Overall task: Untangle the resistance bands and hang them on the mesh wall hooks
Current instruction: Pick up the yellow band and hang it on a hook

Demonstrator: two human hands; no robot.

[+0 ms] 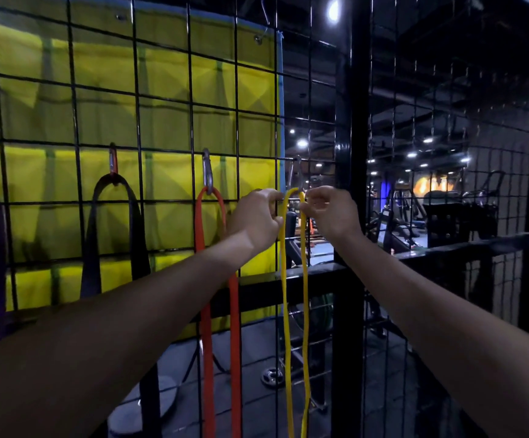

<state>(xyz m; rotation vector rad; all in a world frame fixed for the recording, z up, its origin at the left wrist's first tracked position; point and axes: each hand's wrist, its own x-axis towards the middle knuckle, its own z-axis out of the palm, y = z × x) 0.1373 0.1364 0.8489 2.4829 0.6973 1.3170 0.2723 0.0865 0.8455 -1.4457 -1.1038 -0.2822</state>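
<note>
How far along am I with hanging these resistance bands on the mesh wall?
Done: the wide black rubber band and the flat red band each hang from their own clip. In hand: the thin yellow band, its top loop pinched by the left hand and right hand at the grey metal hook. Left: seating it and letting go.

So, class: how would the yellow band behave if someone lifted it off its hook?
Probably floppy: the yellow band hangs limp in a long narrow loop from the hook. Likely light, since it is thin and fingers alone pinch it. It might sway or tangle.
</note>
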